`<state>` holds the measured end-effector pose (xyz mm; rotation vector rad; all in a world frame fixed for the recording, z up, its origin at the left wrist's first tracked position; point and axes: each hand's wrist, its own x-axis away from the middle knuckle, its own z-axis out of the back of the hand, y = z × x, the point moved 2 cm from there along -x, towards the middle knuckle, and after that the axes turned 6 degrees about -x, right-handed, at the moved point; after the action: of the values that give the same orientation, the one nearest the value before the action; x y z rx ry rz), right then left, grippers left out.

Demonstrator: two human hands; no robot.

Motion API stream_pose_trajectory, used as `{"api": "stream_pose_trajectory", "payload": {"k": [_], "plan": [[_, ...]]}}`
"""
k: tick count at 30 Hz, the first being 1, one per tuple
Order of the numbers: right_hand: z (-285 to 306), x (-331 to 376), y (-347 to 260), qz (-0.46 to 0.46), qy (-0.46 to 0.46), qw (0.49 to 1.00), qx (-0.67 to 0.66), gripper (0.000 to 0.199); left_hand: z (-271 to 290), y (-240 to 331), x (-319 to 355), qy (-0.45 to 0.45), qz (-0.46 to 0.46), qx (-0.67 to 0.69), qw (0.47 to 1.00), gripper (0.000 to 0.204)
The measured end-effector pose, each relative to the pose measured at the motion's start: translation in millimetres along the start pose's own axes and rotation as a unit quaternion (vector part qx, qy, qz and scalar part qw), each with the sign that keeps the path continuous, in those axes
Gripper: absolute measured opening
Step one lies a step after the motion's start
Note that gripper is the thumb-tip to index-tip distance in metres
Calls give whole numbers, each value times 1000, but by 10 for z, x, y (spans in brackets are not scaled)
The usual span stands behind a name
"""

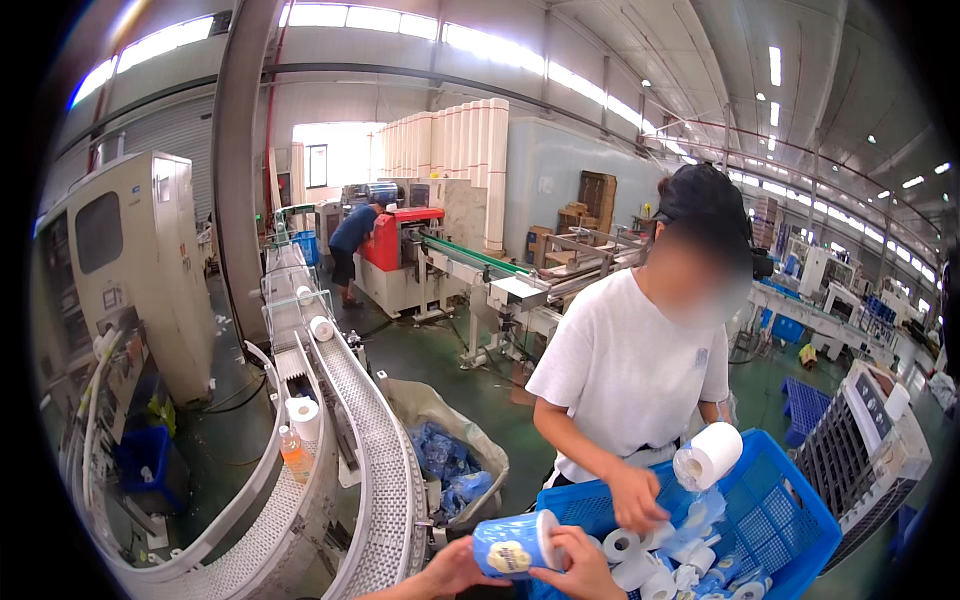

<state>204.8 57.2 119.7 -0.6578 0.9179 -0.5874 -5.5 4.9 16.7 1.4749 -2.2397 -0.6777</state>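
Observation:
Both of my hands hold one paper roll in a blue printed plastic wrap (512, 546), above the near left edge of the blue crate (800, 548). My left hand (452, 568) grips its left end, and my right hand (584, 566) closes round its right end, where white paper shows. Several loose white rolls (620, 546) and crumpled blue wraps lie inside the crate. Across from me, a person in a white T-shirt (640, 350) reaches one hand (638, 497) over the crate. A white roll partly in clear film (714, 452) is in front of that person; what holds it is hidden.
At left a curved conveyor (385, 480) carries white rolls (303, 415); an orange drink bottle (293, 452) stands beside one. A lined bin of blue plastic scraps (447, 465) sits between conveyor and crate. Farther back, another person (353, 240) bends at a red machine (385, 245).

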Motion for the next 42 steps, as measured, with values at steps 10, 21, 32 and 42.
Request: {"api": "stream_pose_trajectory", "payload": {"k": [10, 21, 32, 42], "plan": [[-1206, -60, 27, -12, -62, 996, -61, 50, 798, 381, 654, 242, 30, -63, 968, 64], [-1287, 94, 258, 134, -226, 949, -172, 70, 781, 451, 1166, 317, 15, -213, 924, 78], [-1361, 136, 404, 142, -281, 940, -131, 52, 802, 209, 1086, 300, -27, 9, 953, 76], [-1271, 28, 487, 248, -150, 956, -56, 25, 620, 88, 790, 308, -155, -49, 937, 76]]}}
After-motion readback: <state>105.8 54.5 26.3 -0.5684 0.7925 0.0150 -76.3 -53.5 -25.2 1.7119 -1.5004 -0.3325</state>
